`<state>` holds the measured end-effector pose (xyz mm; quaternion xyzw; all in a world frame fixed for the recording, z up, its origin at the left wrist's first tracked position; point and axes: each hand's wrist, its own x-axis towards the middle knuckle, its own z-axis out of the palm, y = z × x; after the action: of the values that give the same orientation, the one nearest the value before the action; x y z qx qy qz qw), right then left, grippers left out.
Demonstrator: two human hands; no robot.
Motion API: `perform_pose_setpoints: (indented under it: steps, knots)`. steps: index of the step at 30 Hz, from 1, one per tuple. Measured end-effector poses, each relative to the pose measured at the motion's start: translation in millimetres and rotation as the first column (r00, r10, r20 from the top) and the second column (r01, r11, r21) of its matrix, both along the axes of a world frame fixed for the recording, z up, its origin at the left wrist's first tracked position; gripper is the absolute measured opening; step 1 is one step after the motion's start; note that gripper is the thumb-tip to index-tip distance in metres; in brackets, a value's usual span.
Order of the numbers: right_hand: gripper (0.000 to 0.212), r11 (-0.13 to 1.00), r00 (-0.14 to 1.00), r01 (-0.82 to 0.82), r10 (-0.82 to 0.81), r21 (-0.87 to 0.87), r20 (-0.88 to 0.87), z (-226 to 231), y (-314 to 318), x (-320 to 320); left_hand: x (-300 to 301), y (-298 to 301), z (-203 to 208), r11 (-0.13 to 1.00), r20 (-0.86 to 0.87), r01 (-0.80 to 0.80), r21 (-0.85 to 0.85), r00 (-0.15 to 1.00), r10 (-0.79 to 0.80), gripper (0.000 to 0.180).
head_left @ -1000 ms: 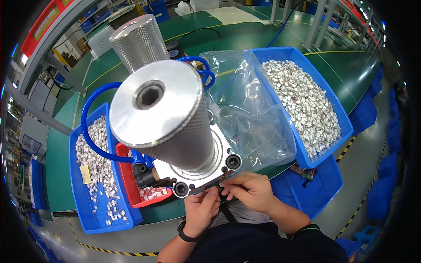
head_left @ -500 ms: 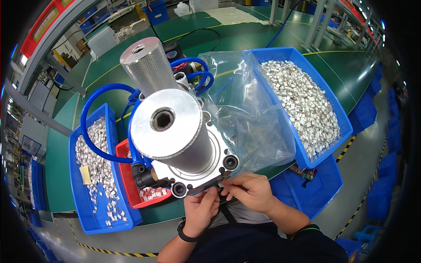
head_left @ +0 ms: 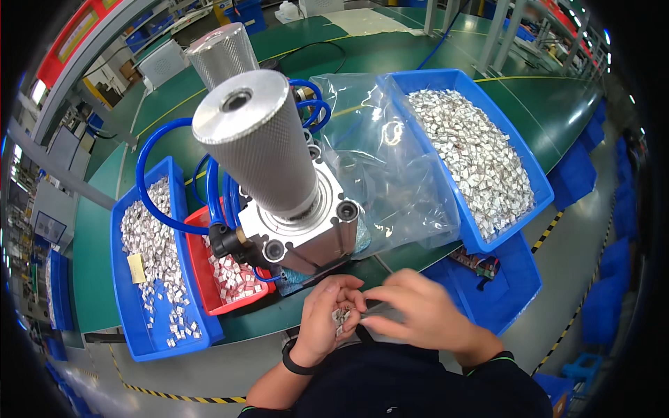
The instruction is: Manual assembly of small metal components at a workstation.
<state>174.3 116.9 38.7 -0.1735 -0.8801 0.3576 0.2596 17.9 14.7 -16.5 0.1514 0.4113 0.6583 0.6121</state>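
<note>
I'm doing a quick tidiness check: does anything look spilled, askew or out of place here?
Nothing looks spilled or damaged. The one untidy thing is the clear plastic bag, rumpled rather than flat between the metal machine and the right-hand blue bin. The left hand cups small white pieces in its palm.

Green worktop (head_left: 258, 324) carrying, left to right, a blue tray (head_left: 180, 200), a red tray (head_left: 244, 303), a metal apparatus (head_left: 268, 167), a clear plastic bag (head_left: 398, 202) and a second blue tray (head_left: 519, 221).
</note>
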Motion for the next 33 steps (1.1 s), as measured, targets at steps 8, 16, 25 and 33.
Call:
perform_pose_setpoints:
  steps: [8, 16, 25, 33]
  knots:
    - [0.015, 0.991, 0.992, -0.127, 0.126, 0.038, 0.018, -24, -8, -19, -5, -11, 10, 0.997, -0.110, 0.066, -0.033, 0.991, -0.070, 0.038]
    - [0.010, 0.992, 0.996, -0.080, 0.076, -0.093, -0.050, -24, -7, -43, -30, -22, 7, 0.997, 0.004, 0.037, -0.072, 0.999, -0.036, 0.028]
    - [0.013, 0.985, 0.993, -0.118, 0.116, -0.127, -0.022, -38, 1, -56, -41, -16, 0, 0.996, -0.010, 0.043, -0.082, 0.999, -0.044, 0.023]
    - [0.015, 0.989, 0.989, -0.124, 0.129, -0.075, 0.071, -35, 26, -60, -47, -18, -17, 0.993, -0.266, 0.058, -0.103, 0.960, -0.084, 0.009]
